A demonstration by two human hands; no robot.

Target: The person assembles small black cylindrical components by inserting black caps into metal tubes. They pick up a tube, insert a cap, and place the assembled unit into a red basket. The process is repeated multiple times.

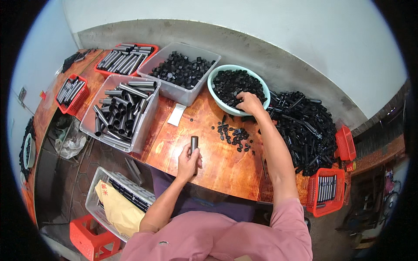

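My left hand point(189, 163) is closed round a short dark metal tube point(194, 142), held upright over the front part of the wooden table point(174, 141). My right hand point(250, 103) reaches into a pale green bowl point(212, 89) heaped with small black plastic parts point(235, 82). Its fingers are curled down among the parts at the near right of the bowl. What they pinch, if anything, is hidden. Loose black caps point(238, 137) lie scattered on the table below the bowl.
Left stand a clear bin of metal tubes point(88, 119), a clear bin of black caps point(180, 93) and red baskets point(81, 99) of tubes. A pile of black parts point(305, 130) lies right, beside another red basket point(323, 210). A white slip point(176, 114) lies mid-table. A red stool point(89, 237) stands below.
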